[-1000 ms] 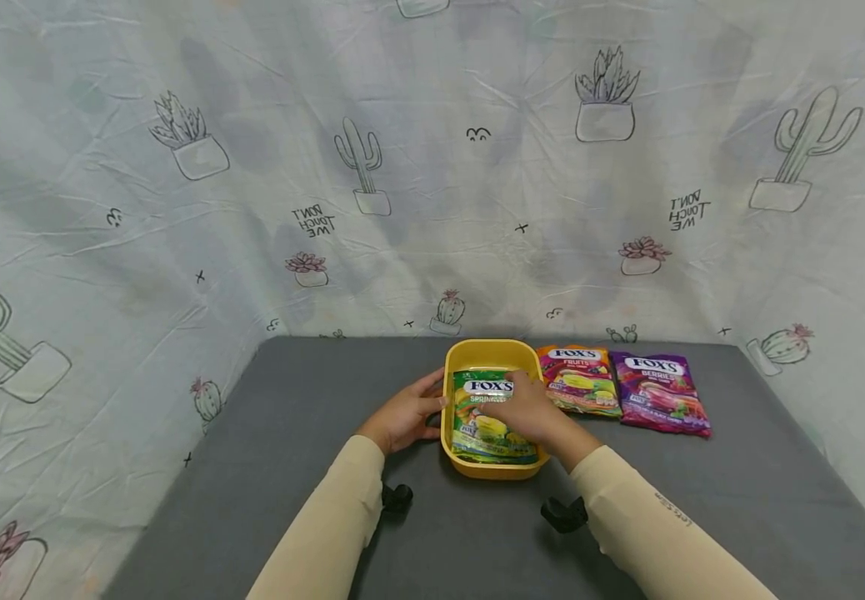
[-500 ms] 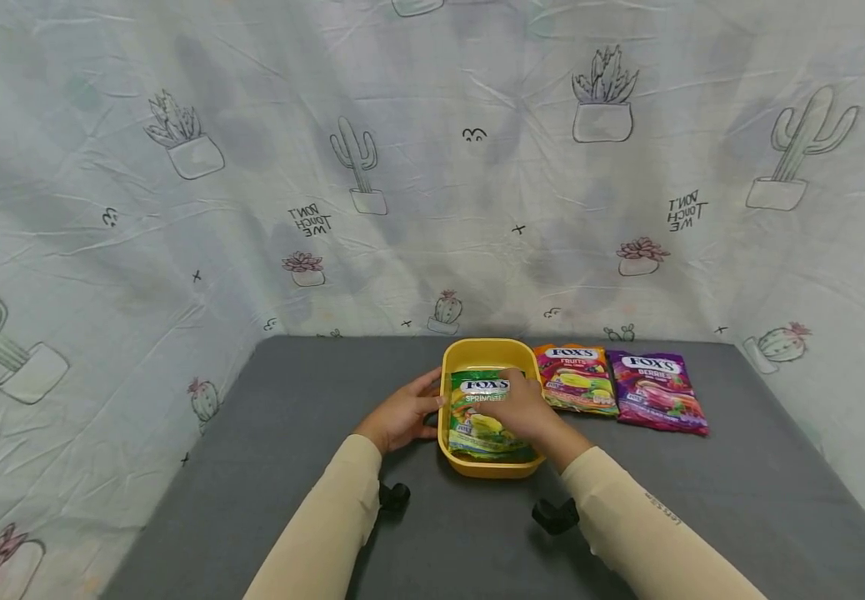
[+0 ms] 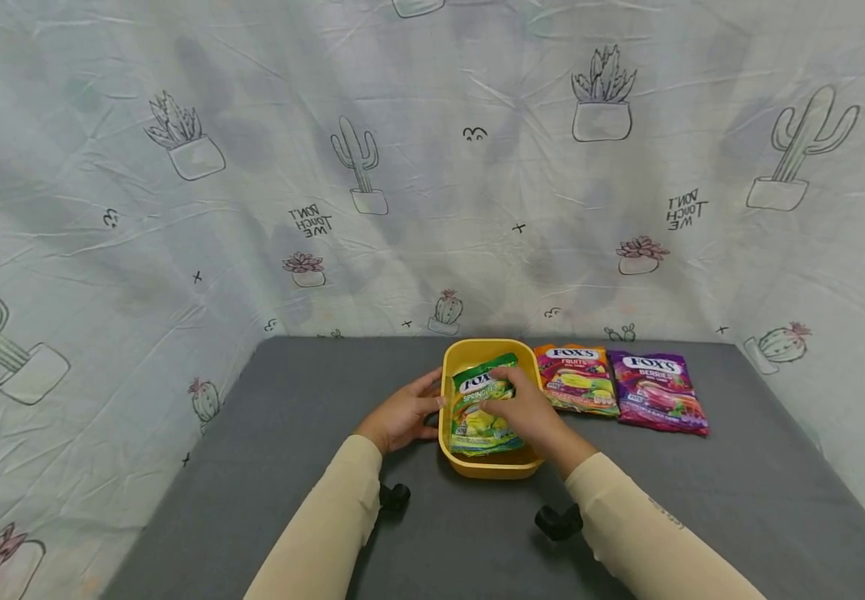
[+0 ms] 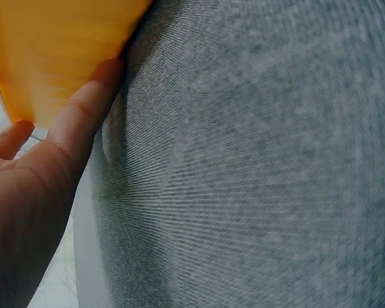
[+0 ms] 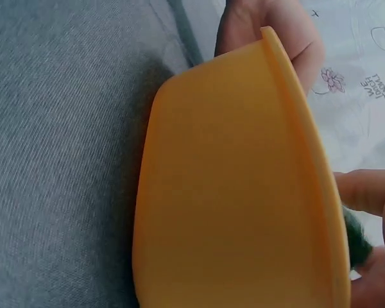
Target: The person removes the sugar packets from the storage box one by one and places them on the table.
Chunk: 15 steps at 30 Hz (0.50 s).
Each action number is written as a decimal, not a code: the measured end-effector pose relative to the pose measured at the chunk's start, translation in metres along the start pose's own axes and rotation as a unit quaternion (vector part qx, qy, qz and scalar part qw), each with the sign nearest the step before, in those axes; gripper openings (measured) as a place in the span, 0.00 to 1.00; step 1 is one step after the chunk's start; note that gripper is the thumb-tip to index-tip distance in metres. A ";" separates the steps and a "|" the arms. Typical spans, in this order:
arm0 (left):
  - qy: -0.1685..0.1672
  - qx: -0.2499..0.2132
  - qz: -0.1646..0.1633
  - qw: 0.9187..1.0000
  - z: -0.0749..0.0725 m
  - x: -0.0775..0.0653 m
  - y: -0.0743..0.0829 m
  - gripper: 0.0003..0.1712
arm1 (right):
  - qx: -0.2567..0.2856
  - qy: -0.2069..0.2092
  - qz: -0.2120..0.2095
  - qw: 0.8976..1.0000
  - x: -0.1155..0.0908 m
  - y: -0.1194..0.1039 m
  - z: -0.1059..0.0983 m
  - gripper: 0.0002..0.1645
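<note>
A yellow plastic tub [image 3: 491,471] stands on the table, with a green Fox's candy packet [image 3: 477,421] lying inside it, tilted. My right hand [image 3: 528,412] reaches over the tub's right side and pinches the packet along its right edge. In the right wrist view, a bit of the green packet [image 5: 355,239] shows between my fingers, beyond the tub's rim. At the tub's left side is my left hand [image 3: 402,414], its thumb by the rim. The left wrist view shows outstretched fingers [image 4: 83,109] touching the outer wall low down, close to the table.
Right of the tub lie an orange Fox's Fruits packet [image 3: 578,381] and a purple Fox's Berries packet [image 3: 661,393], side by side. The grey table [image 3: 312,383] backs onto a cactus-print cloth [image 3: 432,183], which also hangs at both sides.
Inside the tub, the green packet has turned clockwise, its top edge now slanting up to the right. My right hand stays on it; my left hand has kept its place by the tub.
</note>
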<state>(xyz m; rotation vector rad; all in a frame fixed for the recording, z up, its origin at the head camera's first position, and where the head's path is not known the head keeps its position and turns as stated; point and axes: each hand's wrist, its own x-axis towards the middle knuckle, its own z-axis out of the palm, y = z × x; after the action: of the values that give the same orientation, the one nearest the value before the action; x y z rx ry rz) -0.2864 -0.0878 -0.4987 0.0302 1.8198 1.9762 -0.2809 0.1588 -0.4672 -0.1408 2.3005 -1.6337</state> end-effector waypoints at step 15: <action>0.003 0.001 0.004 1.000 0.001 -0.001 -0.001 0.41 | 0.014 -0.009 0.001 1.000 0.002 0.002 -0.002 0.39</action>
<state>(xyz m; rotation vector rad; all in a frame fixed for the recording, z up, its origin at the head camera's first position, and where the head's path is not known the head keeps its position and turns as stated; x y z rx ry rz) -0.2849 -0.0870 -0.4990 0.0325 1.8276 1.9814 -0.2831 0.1611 -0.4690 -0.1449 2.2631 -1.6565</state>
